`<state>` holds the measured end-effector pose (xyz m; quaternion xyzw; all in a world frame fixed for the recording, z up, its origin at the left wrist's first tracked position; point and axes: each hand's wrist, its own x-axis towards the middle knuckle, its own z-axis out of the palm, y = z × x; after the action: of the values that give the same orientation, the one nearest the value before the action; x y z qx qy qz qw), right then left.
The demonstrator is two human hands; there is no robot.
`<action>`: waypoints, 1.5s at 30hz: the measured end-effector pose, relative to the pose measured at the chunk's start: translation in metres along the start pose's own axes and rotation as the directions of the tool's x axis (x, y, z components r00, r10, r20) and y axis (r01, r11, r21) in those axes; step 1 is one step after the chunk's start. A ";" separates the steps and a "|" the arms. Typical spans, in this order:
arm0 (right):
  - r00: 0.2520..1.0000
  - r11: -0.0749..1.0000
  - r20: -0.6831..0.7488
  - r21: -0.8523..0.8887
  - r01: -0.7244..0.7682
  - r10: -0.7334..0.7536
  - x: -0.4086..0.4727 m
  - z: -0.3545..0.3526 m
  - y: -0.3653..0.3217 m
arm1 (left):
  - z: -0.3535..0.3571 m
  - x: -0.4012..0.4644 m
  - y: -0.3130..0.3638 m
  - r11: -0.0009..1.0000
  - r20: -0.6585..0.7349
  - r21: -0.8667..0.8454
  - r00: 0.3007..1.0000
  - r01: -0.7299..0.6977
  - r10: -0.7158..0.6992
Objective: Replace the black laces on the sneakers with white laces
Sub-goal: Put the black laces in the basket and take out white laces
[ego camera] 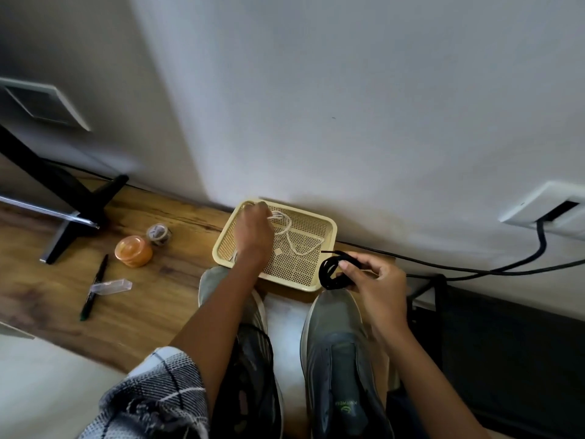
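Fingers of my right hand curl round a coiled black lace, pinching it just above the toe of the right sneaker, which has no lace in it. My left hand reaches into the far left corner of a cream mesh basket; its fingers are bent down at a white lace, but from behind the knuckles I cannot tell whether they grip it. That white lace trails in loose loops across the basket floor. The basket sits against the wall at the far edge of the wooden bench, just beyond both sneaker toes. The left sneaker lies under my left forearm, with a black lace still showing at its tongue. A checked sleeve covers my near left arm. Further left on the bench are an orange round tub, a small roll of patterned tape, a clear plastic case and a dark pen. A black cable runs along the wall on the right.
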<state>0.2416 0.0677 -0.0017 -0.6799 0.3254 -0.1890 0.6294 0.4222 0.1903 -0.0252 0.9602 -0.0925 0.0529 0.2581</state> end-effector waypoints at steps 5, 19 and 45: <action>1.000 0.999 0.023 0.030 -0.010 0.009 0.001 0.005 0.005 | 0.001 0.005 -0.020 0.980 0.048 0.199 0.999 -0.023 0.014; 1.000 0.999 0.024 0.032 -0.013 0.012 0.004 0.012 0.003 | 0.033 -0.024 0.010 0.888 0.450 0.250 0.858 -0.387 0.247; 0.834 0.573 0.549 -0.702 0.423 0.057 0.056 0.074 -0.013 | -0.008 -0.060 -0.013 0.985 0.276 -0.168 0.961 0.048 0.000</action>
<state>0.3342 0.0839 -0.0079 -0.9435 0.1184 0.0999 0.2931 0.3659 0.2146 -0.0333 0.9332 -0.1201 -0.0924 0.3260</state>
